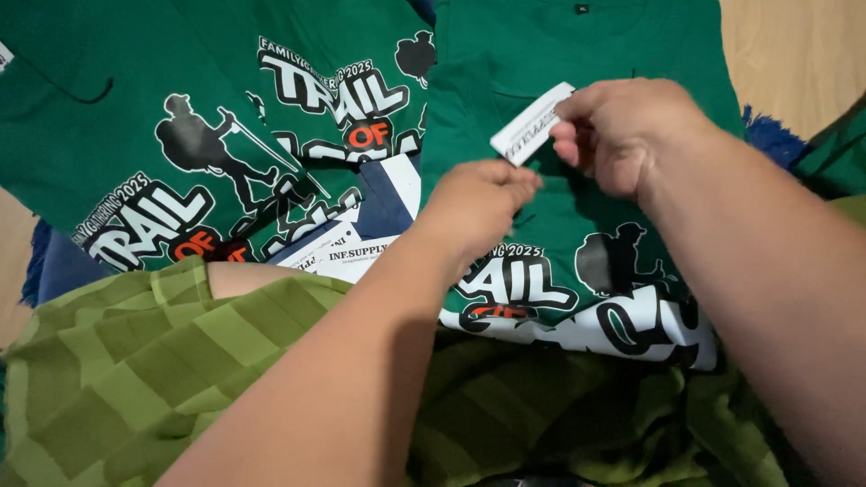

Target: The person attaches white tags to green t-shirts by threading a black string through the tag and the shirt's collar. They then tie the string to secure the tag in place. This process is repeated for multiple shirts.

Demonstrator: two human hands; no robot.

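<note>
Centre of frame, left hand point(476, 200): fingers pinched shut at the white tag's lower end.
Right hand point(622, 133): pinching the white tag point(532, 124) by its upper end.
Green shirt point(577, 216): flat beneath both hands.
Upper left: second printed shirt point(207, 135).
Risk: a hard tug could tear the tag or snag the cloth.

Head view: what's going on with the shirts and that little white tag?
A person holds a small white tag in the right hand, over a green printed T-shirt. The left hand pinches at the tag's lower end. More green printed shirts lie to the left, with white cards between them.
</note>
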